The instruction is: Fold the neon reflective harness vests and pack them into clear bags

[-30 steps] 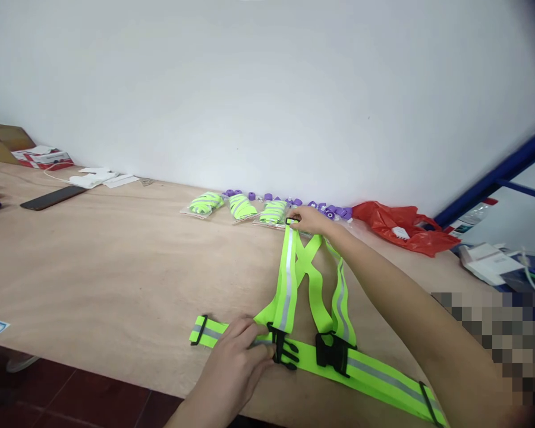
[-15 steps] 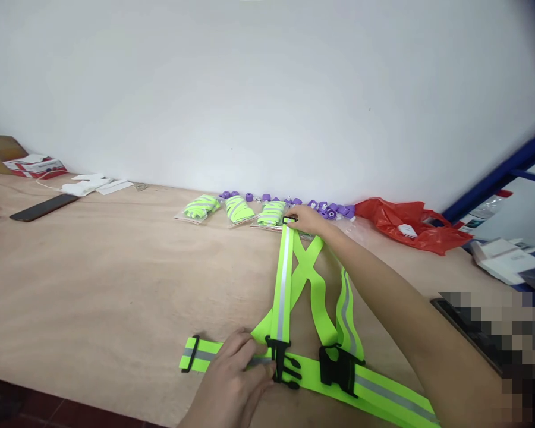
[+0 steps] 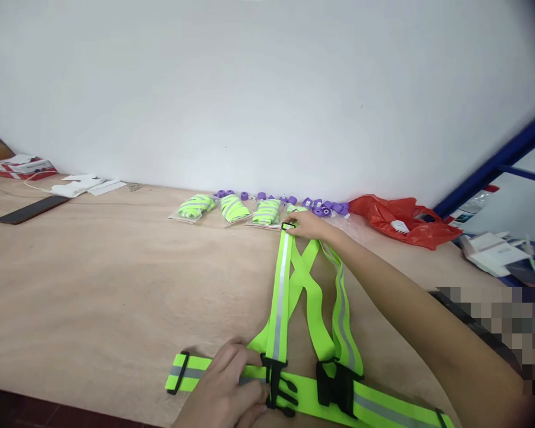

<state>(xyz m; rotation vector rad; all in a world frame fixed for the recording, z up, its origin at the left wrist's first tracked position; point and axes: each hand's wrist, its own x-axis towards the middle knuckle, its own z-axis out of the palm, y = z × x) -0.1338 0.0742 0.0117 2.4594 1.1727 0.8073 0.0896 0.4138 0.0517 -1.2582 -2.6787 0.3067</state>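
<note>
A neon yellow-green reflective harness [image 3: 311,315] with silver stripes lies spread on the wooden table, its two straps crossing in an X. At the far end of the near-left strap, my right hand [image 3: 307,229] is closed in a pinch beside the black slider [image 3: 288,226]. My left hand [image 3: 229,383] is closed over the waist band, its fingertips against the black prong buckle [image 3: 279,386]; part of the band is hidden beneath it. A black socket buckle [image 3: 336,383] sits to the right on the same band. Another black slider [image 3: 178,373] is near the band's left end.
Several bagged folded harnesses [image 3: 234,208] line the wall, with purple rolls [image 3: 325,207] behind and beside them. A red plastic bag [image 3: 405,221] lies to their right, near white boxes [image 3: 494,252]. At left are a dark flat bar [image 3: 32,209] and white paper pieces [image 3: 82,185].
My left hand and the waist band have moved toward me and slightly left. My right hand stays at the strap's far end, a little lower. The whole view has shifted slightly.
</note>
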